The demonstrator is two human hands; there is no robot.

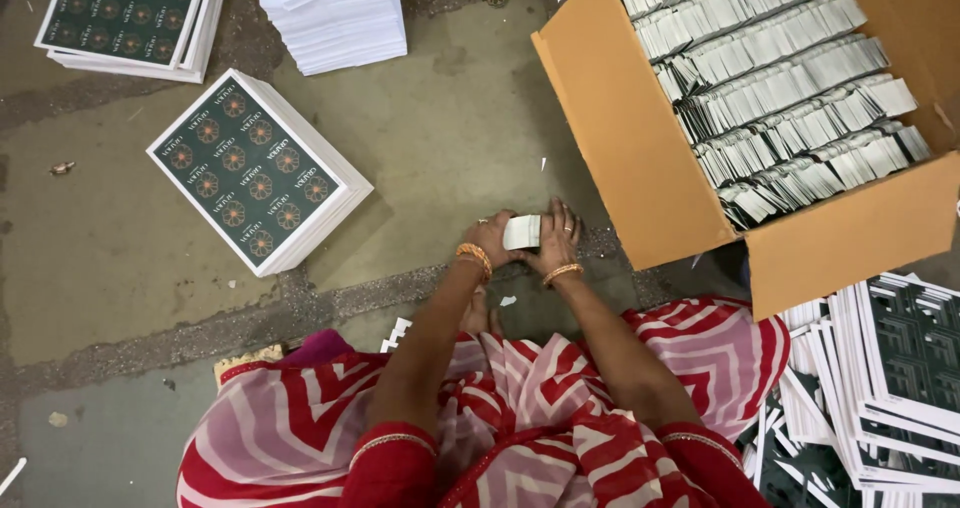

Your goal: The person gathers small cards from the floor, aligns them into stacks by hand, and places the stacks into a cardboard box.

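Observation:
Both my hands press together around a small white stack of cards, held low over the concrete floor. My left hand grips its left end and my right hand grips its right end. Orange bangles circle both wrists. Just to the right stands a large open cardboard box filled with rows of bundled white-edged cards.
A stack of dark green printed sheets lies on the floor to the left, another at the top left, and a white sheet pile at the top. Loose dark printed stacks spread at the right. My red-and-white striped garment fills the foreground.

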